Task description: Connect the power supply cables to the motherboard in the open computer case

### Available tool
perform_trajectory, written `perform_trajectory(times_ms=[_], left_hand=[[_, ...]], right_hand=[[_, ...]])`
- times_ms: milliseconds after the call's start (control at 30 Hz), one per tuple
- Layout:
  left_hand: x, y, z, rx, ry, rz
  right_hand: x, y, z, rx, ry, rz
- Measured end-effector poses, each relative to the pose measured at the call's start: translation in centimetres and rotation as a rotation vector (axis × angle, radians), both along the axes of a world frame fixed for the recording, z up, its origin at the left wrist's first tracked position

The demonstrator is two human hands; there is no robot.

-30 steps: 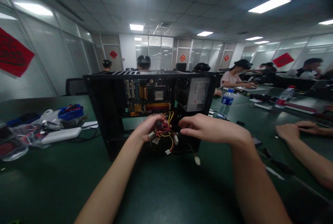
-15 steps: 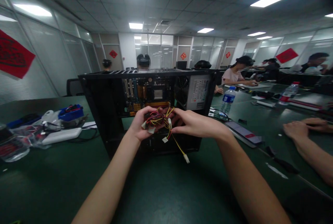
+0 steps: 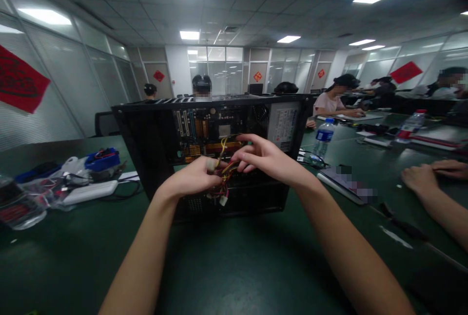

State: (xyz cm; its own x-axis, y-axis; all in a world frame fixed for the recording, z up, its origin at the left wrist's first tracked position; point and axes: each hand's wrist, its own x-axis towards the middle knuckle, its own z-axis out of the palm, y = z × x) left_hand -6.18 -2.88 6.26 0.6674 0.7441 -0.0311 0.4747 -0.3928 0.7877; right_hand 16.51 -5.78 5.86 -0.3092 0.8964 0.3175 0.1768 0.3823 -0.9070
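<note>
In front of me an open black computer case (image 3: 146,144) stands on the green table. Inside it show a motherboard (image 3: 204,125), a fan (image 3: 260,117) and a silver power supply (image 3: 282,122). Both hands are at the case's open side, on a bundle of red, yellow and black power cables (image 3: 224,178). My left hand (image 3: 193,176) is closed around part of the bundle, and a white connector (image 3: 223,201) dangles below. My right hand (image 3: 261,156) has its fingers curled on the wires from the right. Its fingertips are partly hidden among the cables.
Left of the case are a blue tray (image 3: 102,159), a white flat box (image 3: 91,192) and a large bottle (image 3: 18,207). To the right are a water bottle (image 3: 323,139), a phone-like slab (image 3: 343,186) and another person's hands (image 3: 420,178).
My left hand has turned from palm up to palm down over the cables. The bundle now hangs lower beneath it, and my right hand has risen slightly with its fingers on the wires.
</note>
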Motion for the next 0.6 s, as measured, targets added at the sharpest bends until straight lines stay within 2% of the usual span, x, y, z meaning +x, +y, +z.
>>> perform_trajectory(times_ms=[67,200,333,400,500,567,600], left_hand=[[0.1,-0.5,0.2,0.066,0.050,-0.009],[0.1,-1.8,0.9,0.238,0.215,-0.106],[-0.3,-2.9,1.4,0.294,0.330,-0.230],[-0.8,-3.4,1.5,0.289,0.305,-0.228],[-2.2,-4.1,1.9,0.279,0.188,-0.068],[-3.9,-4.7,2.7,0.312,0.119,0.156],[-5.0,-5.0,3.3,0.354,0.114,0.302]], right_hand=[[0.4,-0.6,0.4,0.074,-0.091,-0.012],[1.7,-1.8,1.4,0.225,-0.451,-0.139],[3.0,-2.8,2.4,0.223,-0.676,-0.147],[3.6,-3.5,2.8,0.219,-0.765,-0.089],[5.1,-4.4,3.3,0.205,-0.807,-0.009],[6.5,-4.7,3.4,0.242,-0.695,-0.087],[7.3,-4.5,3.4,0.292,-0.585,-0.187]])
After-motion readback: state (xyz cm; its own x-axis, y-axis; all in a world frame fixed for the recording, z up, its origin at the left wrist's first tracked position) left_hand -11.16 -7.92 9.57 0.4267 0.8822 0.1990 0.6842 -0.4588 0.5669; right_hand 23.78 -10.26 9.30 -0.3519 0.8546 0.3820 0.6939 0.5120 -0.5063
